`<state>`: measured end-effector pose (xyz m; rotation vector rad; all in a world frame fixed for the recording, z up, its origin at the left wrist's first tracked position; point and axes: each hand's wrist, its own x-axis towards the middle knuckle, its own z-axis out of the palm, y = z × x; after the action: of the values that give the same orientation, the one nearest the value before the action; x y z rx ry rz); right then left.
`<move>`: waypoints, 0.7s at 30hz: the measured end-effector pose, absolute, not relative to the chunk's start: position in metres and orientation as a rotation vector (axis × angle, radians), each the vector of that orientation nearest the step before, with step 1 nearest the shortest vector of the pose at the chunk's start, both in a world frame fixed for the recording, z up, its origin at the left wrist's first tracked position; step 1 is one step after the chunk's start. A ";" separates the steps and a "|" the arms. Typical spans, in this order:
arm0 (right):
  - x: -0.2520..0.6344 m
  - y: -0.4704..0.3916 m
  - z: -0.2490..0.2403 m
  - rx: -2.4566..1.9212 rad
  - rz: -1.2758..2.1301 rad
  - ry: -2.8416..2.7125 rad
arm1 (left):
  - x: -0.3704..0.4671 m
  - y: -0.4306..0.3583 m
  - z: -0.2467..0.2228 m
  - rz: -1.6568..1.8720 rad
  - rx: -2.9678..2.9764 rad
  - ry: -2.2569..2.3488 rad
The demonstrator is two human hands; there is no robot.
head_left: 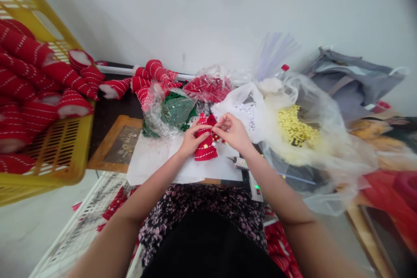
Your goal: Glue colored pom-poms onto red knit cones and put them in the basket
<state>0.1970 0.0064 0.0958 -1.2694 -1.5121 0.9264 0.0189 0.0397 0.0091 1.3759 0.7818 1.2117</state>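
Note:
A red cone-shaped cloth piece (206, 153) with white dashed stripes and a small yellow spot stands out over the white paper. My left hand (192, 139) is closed on its left side, thumb and fingers across its middle. On the cone's right, my right hand (233, 131) has thumb and forefinger pinched together near its upper edge; what lies between those fingertips is too small to make out. Small red and yellow balls (224, 141) show partly under my right hand. A glue gun (239, 163) lies by my right wrist, its nozzle pointing left.
A yellow crate (85, 152) full of striped red stuffed pieces stands at left. Along the back lie plastic bags of green pieces (177, 106), red pieces (210, 89), white pieces (249, 115) and yellow balls (298, 128). A grey bag (355, 82) is at right.

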 end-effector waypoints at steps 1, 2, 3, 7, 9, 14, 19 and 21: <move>0.195 0.011 0.090 -1.278 0.998 -1.458 | 0.019 0.040 0.009 1.216 1.371 0.784; 0.194 0.014 0.086 -1.290 1.053 -1.409 | 0.020 0.040 0.009 1.221 1.367 0.782; 0.194 0.016 0.083 -1.300 1.102 -1.369 | 0.020 0.040 0.009 1.227 1.364 0.777; 0.194 0.016 0.084 -1.271 1.238 -1.282 | 0.021 0.040 0.009 1.248 1.375 0.750; 0.194 0.014 0.087 -1.260 1.240 -1.273 | 0.020 0.040 0.009 1.245 1.375 0.743; 0.197 0.012 0.088 -1.338 0.914 -1.358 | 0.021 0.040 0.007 1.229 1.198 0.657; 0.193 0.004 0.083 -1.286 0.748 -1.660 | 0.026 0.039 0.006 1.251 1.010 0.562; 0.191 0.001 0.080 -1.293 0.670 -1.764 | 0.027 0.038 0.007 1.234 0.999 0.555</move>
<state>0.1914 0.0007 0.0800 -1.2929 -1.7636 0.6699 0.0267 0.0380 0.0069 0.9991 0.5545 1.2339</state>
